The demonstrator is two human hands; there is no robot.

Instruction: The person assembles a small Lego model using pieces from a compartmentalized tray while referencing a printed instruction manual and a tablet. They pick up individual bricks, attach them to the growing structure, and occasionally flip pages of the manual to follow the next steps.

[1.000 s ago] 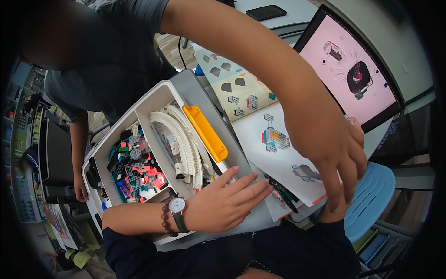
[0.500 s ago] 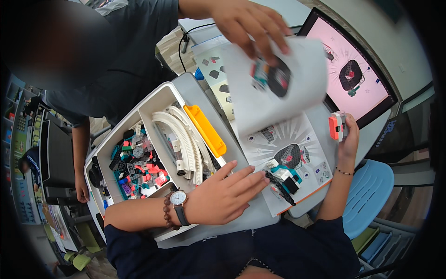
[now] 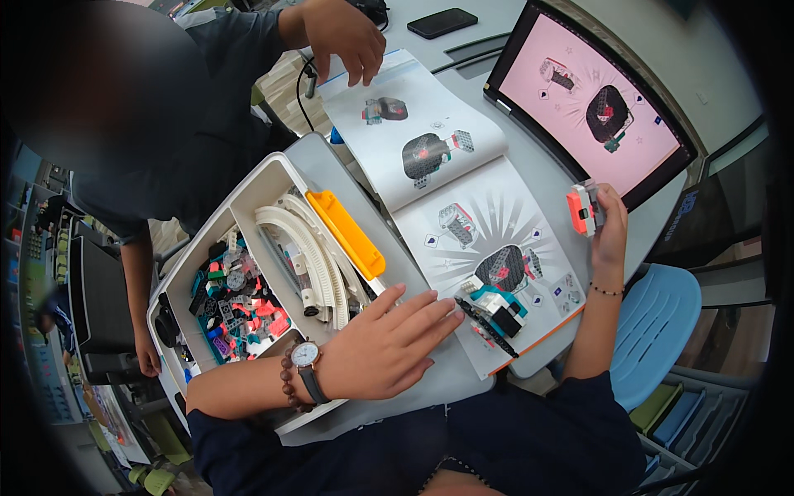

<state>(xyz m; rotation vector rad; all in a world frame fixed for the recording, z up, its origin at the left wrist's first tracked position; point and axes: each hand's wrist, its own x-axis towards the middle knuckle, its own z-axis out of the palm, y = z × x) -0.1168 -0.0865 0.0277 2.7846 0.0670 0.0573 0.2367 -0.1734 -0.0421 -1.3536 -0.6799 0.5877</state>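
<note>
My left hand point(image 3: 380, 349) reaches across the near edge of the white sorting tray point(image 3: 376, 285), its fingers stretched out flat. Its fingertips come close to a black, teal and white brick model point(image 3: 496, 314), which lies on the lower page of an open instruction booklet point(image 3: 521, 217). Whether they touch the model I cannot tell. At the right, my right hand point(image 3: 610, 227) grips a small coral, white and grey brick assembly point(image 3: 584, 209), held up beside the screen.
Mixed bricks point(image 3: 240, 302) and curved white track pieces point(image 3: 318, 256) fill the tray, by a yellow strip point(image 3: 347, 236). A co-worker's hand point(image 3: 343, 41) hovers over the booklet's far page. A tilted screen point(image 3: 595, 99), a phone point(image 3: 442, 23) and a blue chair point(image 3: 662, 339) stand around.
The co-worker's hand has let go of the turned booklet page and moved left; the page now lies flat. My hands keep their poses, and the view has shifted slightly.
</note>
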